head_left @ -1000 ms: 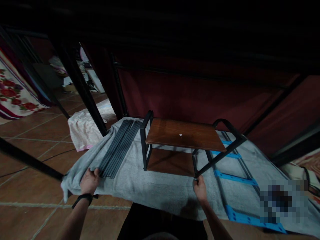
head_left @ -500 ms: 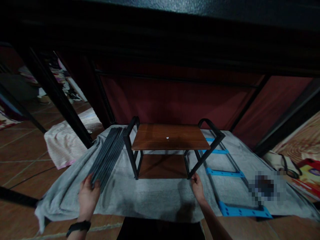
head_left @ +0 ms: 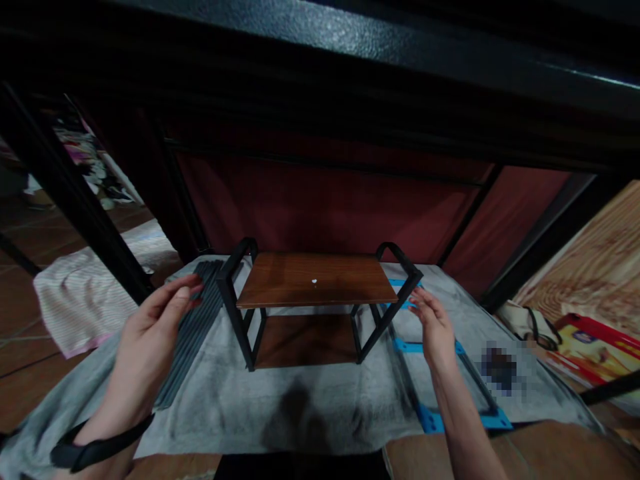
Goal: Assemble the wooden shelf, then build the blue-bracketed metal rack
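Note:
A small two-tier shelf with brown wooden boards (head_left: 315, 279) and black metal side frames (head_left: 235, 300) stands on a grey towel (head_left: 280, 393). My left hand (head_left: 150, 333) hovers open, fingers loosely curved, just left of the left frame and above a bundle of dark grey rods (head_left: 193, 327). My right hand (head_left: 434, 327) is open with fingers stretched toward the right frame (head_left: 395, 293), close to it but holding nothing. A black band sits on my left wrist.
A blue and black ladder-like frame (head_left: 440, 413) lies on the towel at the right. A striped cloth (head_left: 70, 300) lies on the tiled floor at the left. Dark furniture beams cross overhead and a black leg (head_left: 75, 207) slants at left. A red box (head_left: 595, 347) sits at far right.
Both hands have risen from the towel's front edge. The left let go of the rods' ends; the right left the frame's foot and moved up beside its upper part.

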Action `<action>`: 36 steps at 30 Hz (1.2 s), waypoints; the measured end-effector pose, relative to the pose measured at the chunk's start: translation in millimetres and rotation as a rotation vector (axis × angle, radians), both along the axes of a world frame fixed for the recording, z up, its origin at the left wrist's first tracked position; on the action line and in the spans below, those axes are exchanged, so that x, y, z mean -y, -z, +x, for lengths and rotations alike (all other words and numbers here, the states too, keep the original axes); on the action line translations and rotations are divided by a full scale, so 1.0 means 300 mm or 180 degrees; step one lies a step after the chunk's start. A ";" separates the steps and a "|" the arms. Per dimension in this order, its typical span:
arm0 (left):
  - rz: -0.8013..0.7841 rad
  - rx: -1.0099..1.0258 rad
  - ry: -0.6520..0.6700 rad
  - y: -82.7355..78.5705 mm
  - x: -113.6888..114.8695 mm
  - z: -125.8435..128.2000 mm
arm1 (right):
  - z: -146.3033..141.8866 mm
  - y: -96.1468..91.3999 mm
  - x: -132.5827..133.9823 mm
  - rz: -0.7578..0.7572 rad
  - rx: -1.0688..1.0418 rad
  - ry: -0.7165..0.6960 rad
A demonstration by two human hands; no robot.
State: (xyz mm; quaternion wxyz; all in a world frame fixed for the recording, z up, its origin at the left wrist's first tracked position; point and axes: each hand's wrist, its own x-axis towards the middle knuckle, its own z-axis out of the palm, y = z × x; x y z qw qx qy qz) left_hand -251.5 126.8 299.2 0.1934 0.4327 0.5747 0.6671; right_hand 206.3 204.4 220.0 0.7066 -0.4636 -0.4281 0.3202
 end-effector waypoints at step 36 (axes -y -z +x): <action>0.0089 -0.0771 0.0223 -0.048 -0.072 0.065 | -0.150 -0.224 0.002 0.0424 0.1231 -0.0513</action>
